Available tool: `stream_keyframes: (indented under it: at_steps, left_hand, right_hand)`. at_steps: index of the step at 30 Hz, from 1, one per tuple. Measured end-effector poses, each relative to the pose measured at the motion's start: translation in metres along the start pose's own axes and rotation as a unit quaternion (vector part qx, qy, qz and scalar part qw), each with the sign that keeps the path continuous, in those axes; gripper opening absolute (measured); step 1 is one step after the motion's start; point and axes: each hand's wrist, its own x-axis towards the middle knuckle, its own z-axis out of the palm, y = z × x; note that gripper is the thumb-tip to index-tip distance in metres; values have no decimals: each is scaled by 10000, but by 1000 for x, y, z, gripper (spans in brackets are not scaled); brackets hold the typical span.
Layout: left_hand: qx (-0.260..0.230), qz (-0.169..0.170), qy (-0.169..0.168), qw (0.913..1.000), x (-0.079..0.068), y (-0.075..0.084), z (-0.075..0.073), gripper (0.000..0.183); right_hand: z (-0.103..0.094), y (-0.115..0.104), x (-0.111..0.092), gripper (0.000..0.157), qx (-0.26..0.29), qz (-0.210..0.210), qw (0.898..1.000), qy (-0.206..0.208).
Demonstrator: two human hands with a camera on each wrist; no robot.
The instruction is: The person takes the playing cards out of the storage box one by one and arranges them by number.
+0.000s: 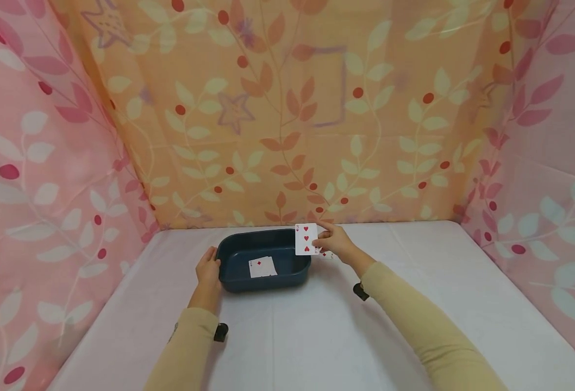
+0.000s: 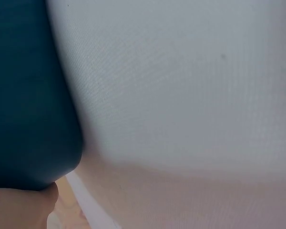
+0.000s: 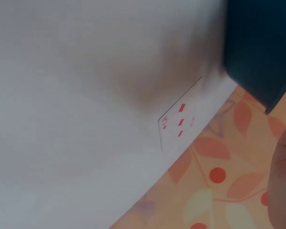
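Right hand (image 1: 340, 244) pinches a hearts card (image 1: 305, 238) (long axis upright in view) at the tray's (image 1: 268, 284) far right corner; left hand (image 1: 208, 270) grips its left end.

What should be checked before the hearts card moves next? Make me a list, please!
1. Right hand holds the hearts card: ok, it pinches it.
2. Left hand touches the blue bin: ok, at the left end.
3. Room in the bin: ok, the cards inside cover only part of its floor.
4. Hearts card is right above the bin's inside: cannot tell; it overlaps the right end in the head view.
5. Every card is off the white cloth: not ok, a diamonds card lies there.
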Motion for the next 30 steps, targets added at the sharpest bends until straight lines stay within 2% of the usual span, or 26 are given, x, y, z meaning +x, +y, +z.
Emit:
stream_keyframes:
  at_steps: [6,10,14,17,18,24,30]
  left_hand:
    - [35,-23,7,10000,1,-1,0,55]
    - [84,61,48,9999,9,-7,-1,55]
    - [-97,163,39,9998,16,-13,-4,55]
    - [-74,145,51,9999,11,-10,-3,55]
    - [55,66,68,9999,7,-6,-1,55]
    - [57,-80,-18,9999,-11,10,4,57]
    - [8,-34,-23,10000,-1,1,1,56]
  right_hand:
    - [-14,5,-4,70,124,116,9998,107]
    - [-25,8,-8,70,134,33,9998,134]
    - [-37,11,-11,70,185,18,9996,201]
    - [-45,13,-12,71,259,36,9993,256]
    - [-48,13,-13,72,261,42,9993,276]
    - [-59,15,-16,70,207,107,9987,446]
    - [-68,21,-18,67,135,253,9975,643]
